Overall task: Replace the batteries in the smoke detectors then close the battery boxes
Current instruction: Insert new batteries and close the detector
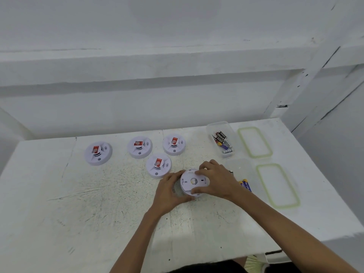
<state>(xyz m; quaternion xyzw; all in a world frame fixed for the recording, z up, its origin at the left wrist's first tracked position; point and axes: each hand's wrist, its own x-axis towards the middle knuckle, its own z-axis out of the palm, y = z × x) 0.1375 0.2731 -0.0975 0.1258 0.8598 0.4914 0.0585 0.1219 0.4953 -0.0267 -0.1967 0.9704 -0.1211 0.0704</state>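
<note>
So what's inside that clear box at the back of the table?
Loose batteries lie piled in the clear box, some dark, some silvery. They overlap, so any beneath are covered and the count cannot be told.

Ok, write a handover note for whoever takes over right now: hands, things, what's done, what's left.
Left hand and right hand both grip the flipped detector, back side up.
Four more detectors lie face up, left of it and behind.
Far box holds mixed batteries; near box, partly behind the right hand, holds blue batteries.
Far lid and near lid lie off, right of their boxes.
Done: cannot tell which detectors are finished.
Left: finish the held one, check the rest, close both boxes.
</note>
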